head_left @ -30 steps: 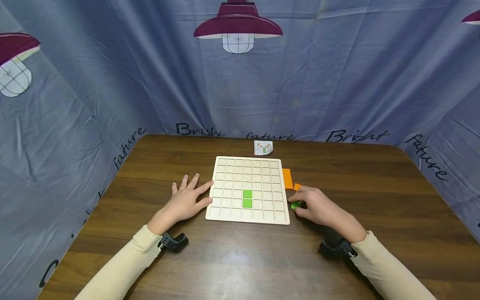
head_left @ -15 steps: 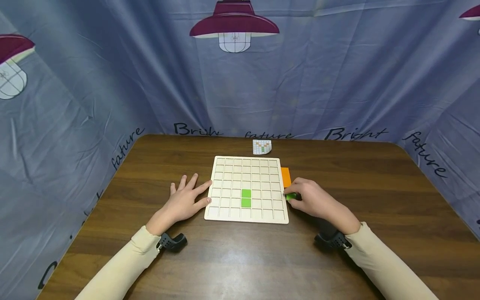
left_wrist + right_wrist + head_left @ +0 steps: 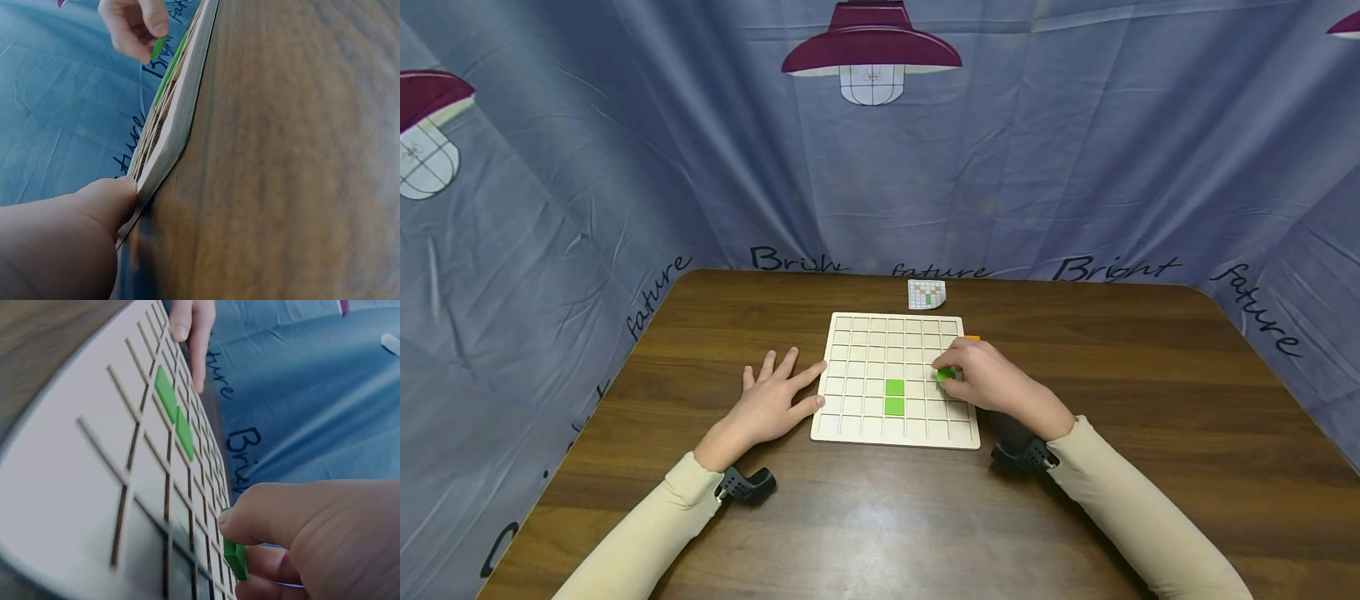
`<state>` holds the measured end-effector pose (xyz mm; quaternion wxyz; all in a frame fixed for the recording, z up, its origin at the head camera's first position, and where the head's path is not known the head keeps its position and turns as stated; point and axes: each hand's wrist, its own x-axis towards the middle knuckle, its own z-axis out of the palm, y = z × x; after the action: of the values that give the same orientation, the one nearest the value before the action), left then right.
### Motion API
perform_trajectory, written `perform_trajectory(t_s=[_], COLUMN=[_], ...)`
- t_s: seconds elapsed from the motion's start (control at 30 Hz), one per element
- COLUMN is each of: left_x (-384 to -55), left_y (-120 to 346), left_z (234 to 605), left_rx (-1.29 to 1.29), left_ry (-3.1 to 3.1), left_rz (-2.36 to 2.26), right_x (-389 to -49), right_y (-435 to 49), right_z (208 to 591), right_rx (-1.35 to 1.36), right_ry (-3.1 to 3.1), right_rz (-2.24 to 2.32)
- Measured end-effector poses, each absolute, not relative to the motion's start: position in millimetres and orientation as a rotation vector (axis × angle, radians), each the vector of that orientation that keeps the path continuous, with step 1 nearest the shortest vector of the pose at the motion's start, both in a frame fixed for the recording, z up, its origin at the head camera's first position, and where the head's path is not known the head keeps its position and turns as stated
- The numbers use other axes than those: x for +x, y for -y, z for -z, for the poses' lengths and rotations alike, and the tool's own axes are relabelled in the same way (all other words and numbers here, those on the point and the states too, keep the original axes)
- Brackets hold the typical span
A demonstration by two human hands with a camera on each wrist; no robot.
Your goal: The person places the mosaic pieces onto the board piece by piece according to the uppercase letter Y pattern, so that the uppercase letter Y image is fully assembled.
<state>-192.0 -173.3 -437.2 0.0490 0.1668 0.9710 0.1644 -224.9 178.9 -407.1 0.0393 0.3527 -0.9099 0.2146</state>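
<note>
Green tile (image 3: 945, 376) pinched between thumb and fingers of right hand (image 3: 992, 377), held just above board (image 3: 850, 426) around 3 o'clock. Board edge touched at 9 o'clock by left hand (image 3: 767, 408), fingers spread. Tile best kept level, squared up to board imo, far side lightly braced.
</note>
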Motion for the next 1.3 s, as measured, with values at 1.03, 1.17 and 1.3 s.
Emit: perform_trajectory(t_s=[1.03,1.17,1.3], left_x=[-193,-193,-193], left_y=[174,174,174], left_z=[437,436,436], left_rx=[0.502,0.499,0.503], left_ry=[-2.948,-2.945,-2.948], left_rz=[-0.487,-0.488,-0.484], right_x=[-248,-248,-248], right_y=[-112,-111,-111], right_z=[416,416,417], right_rx=[1.093,1.090,1.083], right_ry=[2.863,2.869,2.882], right_rz=[-0.682,-0.683,-0.684])
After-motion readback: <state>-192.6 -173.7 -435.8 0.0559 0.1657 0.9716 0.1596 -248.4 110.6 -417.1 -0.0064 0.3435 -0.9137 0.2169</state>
